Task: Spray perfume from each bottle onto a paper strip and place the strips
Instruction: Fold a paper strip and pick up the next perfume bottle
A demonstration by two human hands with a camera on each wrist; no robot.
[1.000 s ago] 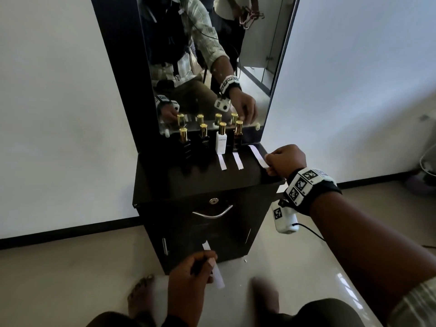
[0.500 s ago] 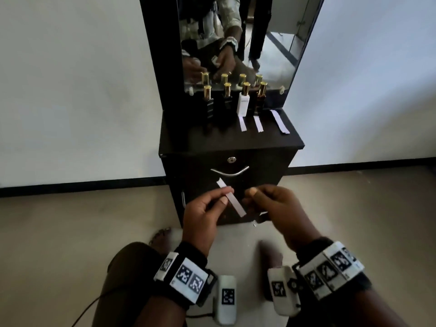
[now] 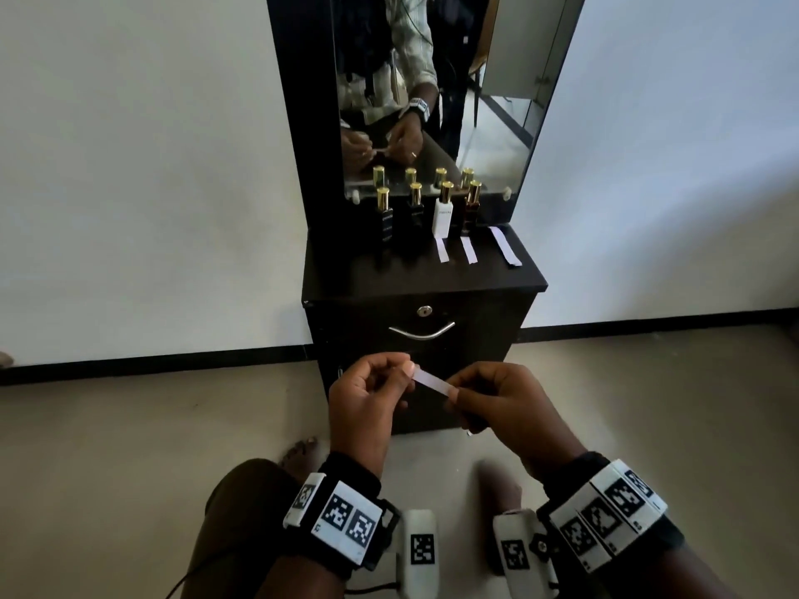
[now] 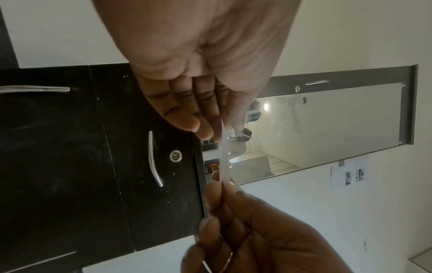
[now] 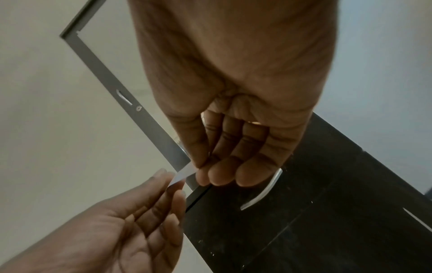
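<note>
A white paper strip (image 3: pixel 432 381) stretches between my two hands in front of the black cabinet (image 3: pixel 415 283). My left hand (image 3: pixel 408 371) pinches its left end and my right hand (image 3: pixel 454 393) pinches its right end. The left wrist view shows the strip (image 4: pixel 224 157) edge-on between both pinches; the right wrist view shows the strip (image 5: pixel 183 174) too. On the cabinet top stand two black bottles (image 3: pixel 385 218), a white bottle (image 3: pixel 443 214) and a dark brown bottle (image 3: pixel 471 207), all gold-capped. One placed strip (image 3: pixel 443 249) lies before the white bottle, another (image 3: pixel 468 249) before the brown one.
A third loose strip (image 3: pixel 505 246) lies near the cabinet top's right edge. A mirror (image 3: pixel 432 101) rises behind the bottles and reflects them. The drawer has a curved metal handle (image 3: pixel 421 332) and a lock. My knee and bare feet are on the tiled floor below.
My right hand left the strip at the cabinet top's right edge and came down to my left hand. Both hands now pinch the strip that the left hand held alone.
</note>
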